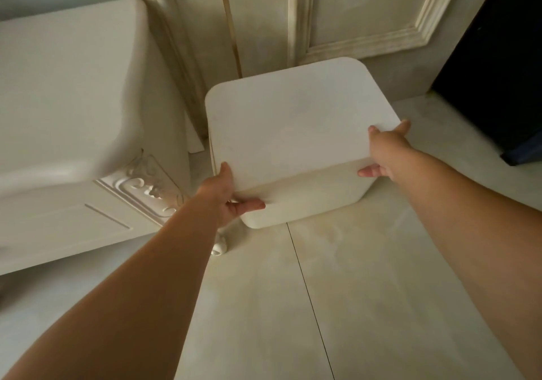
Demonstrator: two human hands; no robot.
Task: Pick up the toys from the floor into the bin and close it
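A white bin [305, 200] stands on the pale floor in front of the wall panelling, covered by a flat white lid [296, 127] with rounded corners. My left hand [228, 197] grips the lid's near left corner, thumb on top and fingers underneath. My right hand [387, 151] holds the lid's right edge near the front corner, fingers curled around it. The bin's inside is hidden by the lid. No toys show on the floor.
A white carved cabinet [73, 133] with a scrolled foot [219, 247] stands close to the bin's left side. Cream wall panelling [352, 21] rises behind. A dark object [498, 71] stands at the right. Pale floor tiles [293, 306] stretch toward me.
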